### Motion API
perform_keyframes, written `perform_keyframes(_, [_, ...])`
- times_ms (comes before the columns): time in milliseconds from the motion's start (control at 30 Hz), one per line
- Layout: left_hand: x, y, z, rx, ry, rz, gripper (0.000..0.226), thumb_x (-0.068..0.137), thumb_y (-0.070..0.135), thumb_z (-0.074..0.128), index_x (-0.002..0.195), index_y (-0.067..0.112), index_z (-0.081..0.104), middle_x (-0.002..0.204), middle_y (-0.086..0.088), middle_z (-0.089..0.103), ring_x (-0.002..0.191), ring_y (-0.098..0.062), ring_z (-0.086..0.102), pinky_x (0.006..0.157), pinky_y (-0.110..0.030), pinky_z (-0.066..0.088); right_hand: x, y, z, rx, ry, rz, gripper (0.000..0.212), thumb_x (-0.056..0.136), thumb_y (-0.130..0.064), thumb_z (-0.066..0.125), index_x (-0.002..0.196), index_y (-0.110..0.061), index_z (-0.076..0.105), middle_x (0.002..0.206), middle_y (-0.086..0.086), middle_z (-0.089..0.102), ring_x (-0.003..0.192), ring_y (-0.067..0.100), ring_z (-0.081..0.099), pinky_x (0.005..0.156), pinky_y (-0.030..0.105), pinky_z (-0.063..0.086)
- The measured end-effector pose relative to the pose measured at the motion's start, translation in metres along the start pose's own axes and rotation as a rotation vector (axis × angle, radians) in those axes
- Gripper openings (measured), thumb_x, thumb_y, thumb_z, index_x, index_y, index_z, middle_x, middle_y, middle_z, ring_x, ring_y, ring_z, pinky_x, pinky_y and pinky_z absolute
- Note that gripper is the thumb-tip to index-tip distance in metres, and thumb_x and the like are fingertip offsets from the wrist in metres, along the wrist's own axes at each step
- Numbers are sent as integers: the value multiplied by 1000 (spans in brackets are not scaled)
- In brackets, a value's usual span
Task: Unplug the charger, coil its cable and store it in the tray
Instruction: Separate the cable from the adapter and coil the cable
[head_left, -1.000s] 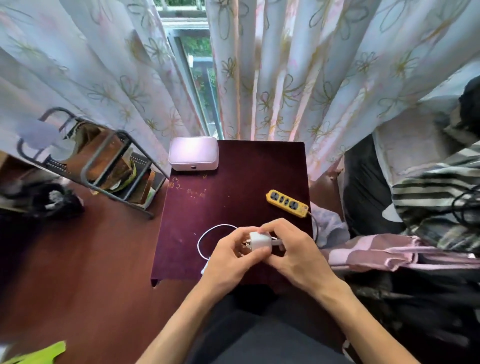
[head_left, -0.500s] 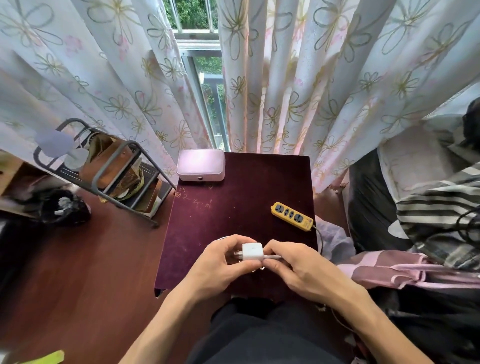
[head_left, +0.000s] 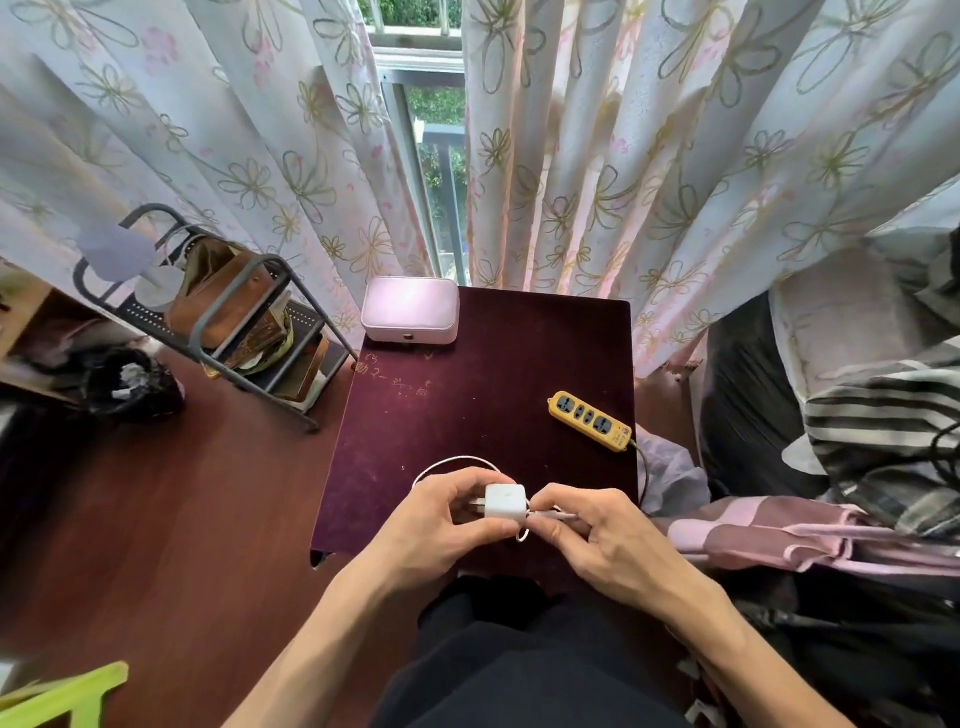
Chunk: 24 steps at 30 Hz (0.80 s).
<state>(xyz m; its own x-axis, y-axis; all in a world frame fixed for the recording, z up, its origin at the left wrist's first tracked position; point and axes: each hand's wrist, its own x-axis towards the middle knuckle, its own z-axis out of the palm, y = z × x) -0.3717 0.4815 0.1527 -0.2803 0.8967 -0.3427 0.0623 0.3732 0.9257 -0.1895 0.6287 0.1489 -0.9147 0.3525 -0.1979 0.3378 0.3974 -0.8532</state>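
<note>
A white charger block is held over the near edge of the dark red table, its prongs pointing left. My left hand grips the block from the left and below. My right hand pinches the white cable where it leaves the block on the right. A loop of the cable arcs behind my left hand, and a small loop hangs under the block. A yellow power strip lies at the table's right edge, its sockets bare. A pale pink box-shaped tray stands at the far left corner.
A metal rack with bags stands on the wooden floor to the left. Flowered curtains hang behind the table. Striped and pink bedding lies to the right. A green object shows at the bottom left.
The view has tilted upward a little. Both hands have stayed at the near table edge, turning the charger slightly; the cable loop behind my left hand shows again.
</note>
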Motion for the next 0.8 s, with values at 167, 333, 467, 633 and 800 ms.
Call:
perform_keyframes(167, [-6,-17,10,-51,-20,-34,33,83,25,83,114,26,72,104,-1,77,98,-18,73,90,-34,57,4,14,-1,-1,75,56,13,102,-31,69,90,-27,68,50,-19,49,45,3,40,51,13,30])
perform_keyframes(333, [-5,-67,5,26,276,-192,28,73,44,84,96,32,73,88,13,77,78,0,71,70,-14,53,8,42,2,-184,184,203,17,100,-39,67,86,-30,68,59,-12,63,56,7,59,58,26,46])
perform_keyframes(467, [6,-133,-16,140,542,-529,30,72,49,76,85,24,64,79,6,70,74,-13,66,64,-27,50,-2,76,3,-242,279,328,14,102,-33,66,89,-33,71,74,-15,72,83,-3,66,63,23,48])
perform_keyframes(633, [24,-222,-39,292,612,-833,34,78,40,65,91,10,55,91,-8,70,88,-35,66,76,-38,52,-20,117,14,-231,259,435,16,101,-28,68,88,-37,72,83,-8,76,93,-7,64,70,28,48])
perform_keyframes(800, [49,-300,-52,428,636,-937,42,82,39,68,104,6,55,106,-15,69,98,-38,66,81,-42,51,-39,147,33,-173,298,564,13,92,-54,64,97,-47,74,98,-25,75,94,-11,67,74,-3,41])
